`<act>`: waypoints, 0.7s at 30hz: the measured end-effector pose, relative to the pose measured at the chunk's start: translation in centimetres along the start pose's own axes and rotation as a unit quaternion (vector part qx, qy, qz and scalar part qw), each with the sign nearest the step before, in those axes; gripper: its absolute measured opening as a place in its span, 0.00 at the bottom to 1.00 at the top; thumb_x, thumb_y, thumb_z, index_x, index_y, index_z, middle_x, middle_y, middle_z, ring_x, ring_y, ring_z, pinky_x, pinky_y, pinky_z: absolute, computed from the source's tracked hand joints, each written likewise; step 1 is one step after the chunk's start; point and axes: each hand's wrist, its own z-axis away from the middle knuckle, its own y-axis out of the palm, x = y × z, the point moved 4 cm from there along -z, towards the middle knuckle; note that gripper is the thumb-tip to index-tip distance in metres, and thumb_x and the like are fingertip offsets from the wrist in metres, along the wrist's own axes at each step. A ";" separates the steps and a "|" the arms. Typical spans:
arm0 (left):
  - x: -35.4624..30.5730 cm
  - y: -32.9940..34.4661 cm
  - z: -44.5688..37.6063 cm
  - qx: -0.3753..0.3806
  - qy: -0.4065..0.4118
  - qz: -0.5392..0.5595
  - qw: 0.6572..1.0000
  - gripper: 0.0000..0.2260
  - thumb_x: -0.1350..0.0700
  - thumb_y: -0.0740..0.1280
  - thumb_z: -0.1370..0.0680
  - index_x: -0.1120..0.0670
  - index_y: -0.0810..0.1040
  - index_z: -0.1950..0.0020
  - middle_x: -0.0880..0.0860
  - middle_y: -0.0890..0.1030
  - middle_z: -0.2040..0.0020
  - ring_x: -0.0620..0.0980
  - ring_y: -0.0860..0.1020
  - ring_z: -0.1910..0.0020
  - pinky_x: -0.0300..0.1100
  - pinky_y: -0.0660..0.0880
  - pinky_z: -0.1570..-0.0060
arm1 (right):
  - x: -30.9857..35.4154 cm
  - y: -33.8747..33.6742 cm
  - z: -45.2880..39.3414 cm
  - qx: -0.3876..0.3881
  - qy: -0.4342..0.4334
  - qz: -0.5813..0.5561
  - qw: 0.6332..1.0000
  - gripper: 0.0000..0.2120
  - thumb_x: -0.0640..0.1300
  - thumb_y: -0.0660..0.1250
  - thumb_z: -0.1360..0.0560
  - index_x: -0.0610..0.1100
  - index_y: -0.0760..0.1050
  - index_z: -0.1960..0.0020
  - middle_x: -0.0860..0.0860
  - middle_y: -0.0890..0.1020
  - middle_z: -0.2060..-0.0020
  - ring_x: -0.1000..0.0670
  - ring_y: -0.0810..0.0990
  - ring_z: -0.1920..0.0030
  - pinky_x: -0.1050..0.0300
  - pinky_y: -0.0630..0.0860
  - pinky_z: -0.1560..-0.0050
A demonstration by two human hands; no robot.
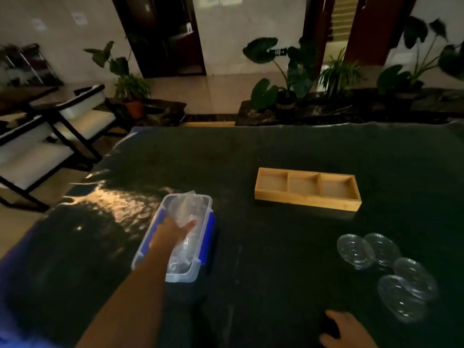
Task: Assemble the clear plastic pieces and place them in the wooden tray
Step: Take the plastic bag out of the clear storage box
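The left hand [173,231] reaches open-fingered into the plastic box [200,247] at seven o'clock from the wooden tray [307,200], over thin, light, slippery-looking clear cups [185,217] best pinched at the rim, while the right hand [347,330] rests loosely curled and empty on the surface [251,151].

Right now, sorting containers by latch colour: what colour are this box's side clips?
Blue side clips, clearest in the head view.

right hand [347,331]: cut by bottom edge | left hand [173,231]: fingers blurred inside container [202,257]

A dim lobby or lounge: potted plants [283,79], white-cushioned chairs [82,114], polished tile floor [213,89].
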 end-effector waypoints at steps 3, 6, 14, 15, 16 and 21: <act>1.1 1.6 -0.3 0.029 -0.030 -0.038 0.998 0.42 0.36 0.72 0.29 0.60 0.62 0.26 0.64 0.74 0.33 0.65 0.74 0.36 0.58 0.72 0.40 | -1.0 0.4 0.0 0.031 0.011 0.002 0.999 0.35 0.58 0.68 0.26 0.52 0.60 0.24 0.48 0.64 0.25 0.50 0.65 0.27 0.57 0.62 0.28; 1.8 2.8 -0.7 0.049 -0.036 0.015 0.998 0.39 0.39 0.74 0.29 0.60 0.65 0.27 0.63 0.75 0.33 0.64 0.75 0.36 0.54 0.73 0.42 | -1.4 0.9 -0.2 0.038 0.021 0.005 0.999 0.34 0.56 0.68 0.27 0.50 0.63 0.25 0.45 0.67 0.28 0.47 0.68 0.29 0.56 0.65 0.30; 2.5 3.3 0.1 0.017 -0.058 0.003 0.998 0.34 0.46 0.74 0.26 0.61 0.66 0.28 0.64 0.75 0.34 0.64 0.75 0.37 0.55 0.73 0.42 | -1.2 1.4 -0.5 0.016 0.029 0.055 0.998 0.30 0.56 0.65 0.27 0.50 0.66 0.28 0.47 0.67 0.35 0.48 0.68 0.34 0.54 0.71 0.37; 2.5 3.3 0.6 0.005 -0.057 -0.003 0.998 0.33 0.47 0.73 0.26 0.61 0.66 0.28 0.64 0.76 0.35 0.65 0.76 0.38 0.55 0.73 0.43 | -1.2 1.4 -0.5 0.016 0.032 0.057 0.998 0.29 0.56 0.65 0.27 0.50 0.66 0.28 0.47 0.67 0.34 0.47 0.68 0.34 0.54 0.71 0.37; 2.6 3.2 1.1 -0.004 -0.059 -0.001 0.998 0.32 0.47 0.73 0.25 0.61 0.67 0.29 0.64 0.76 0.35 0.65 0.76 0.38 0.55 0.73 0.43 | -1.1 1.3 -0.5 0.013 0.034 0.055 0.998 0.29 0.57 0.65 0.27 0.50 0.66 0.28 0.47 0.66 0.34 0.47 0.67 0.33 0.53 0.72 0.38; 1.7 1.7 2.1 -0.048 -0.085 -0.004 0.995 0.23 0.48 0.70 0.22 0.59 0.70 0.32 0.63 0.76 0.40 0.63 0.77 0.43 0.62 0.72 0.38 | -1.3 1.3 -0.5 0.018 0.036 0.041 0.998 0.27 0.56 0.66 0.28 0.50 0.69 0.31 0.46 0.67 0.35 0.45 0.67 0.33 0.51 0.70 0.36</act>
